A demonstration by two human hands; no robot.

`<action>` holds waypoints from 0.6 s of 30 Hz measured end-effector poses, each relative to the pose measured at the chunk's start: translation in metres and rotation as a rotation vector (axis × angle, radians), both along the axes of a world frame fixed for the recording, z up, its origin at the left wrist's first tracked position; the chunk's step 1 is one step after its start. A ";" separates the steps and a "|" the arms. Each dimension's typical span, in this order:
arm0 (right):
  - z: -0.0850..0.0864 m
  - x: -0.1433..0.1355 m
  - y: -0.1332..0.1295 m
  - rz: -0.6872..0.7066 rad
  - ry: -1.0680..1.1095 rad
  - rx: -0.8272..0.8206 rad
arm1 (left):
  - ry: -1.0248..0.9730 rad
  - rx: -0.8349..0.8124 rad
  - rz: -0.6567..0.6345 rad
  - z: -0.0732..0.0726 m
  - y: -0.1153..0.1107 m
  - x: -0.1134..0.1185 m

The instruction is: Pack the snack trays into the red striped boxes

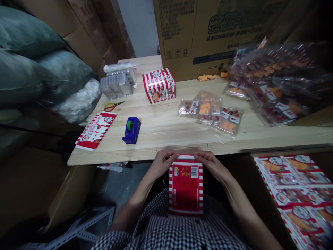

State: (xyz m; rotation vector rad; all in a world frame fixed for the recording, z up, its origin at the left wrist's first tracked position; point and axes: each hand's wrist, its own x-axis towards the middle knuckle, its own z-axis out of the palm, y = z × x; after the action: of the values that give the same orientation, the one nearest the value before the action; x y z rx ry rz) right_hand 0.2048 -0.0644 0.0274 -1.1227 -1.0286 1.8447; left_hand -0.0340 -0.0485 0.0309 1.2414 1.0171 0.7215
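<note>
Fingers [173,157] of left hand [162,163] and right hand [211,164] pinch the top flap of a red-and-white striped cardboard carton [185,185], held over the lap below the pale wooden surface [166,135]; flap folding appears in hand, calling for even pressure

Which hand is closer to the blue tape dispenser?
Left. The left hand sits just below-right of the blue tape dispenser; the right hand is farther right, across the red striped box.
</note>
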 end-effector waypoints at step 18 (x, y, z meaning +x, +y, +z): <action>0.006 0.013 -0.011 0.130 -0.092 0.138 | 0.273 0.352 -0.242 0.037 -0.016 -0.013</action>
State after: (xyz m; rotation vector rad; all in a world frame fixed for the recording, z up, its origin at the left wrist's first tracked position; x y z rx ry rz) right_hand 0.2179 -0.0756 0.0330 -1.0889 -1.2885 1.8052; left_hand -0.0471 -0.0642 0.0678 1.7729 0.9608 0.5653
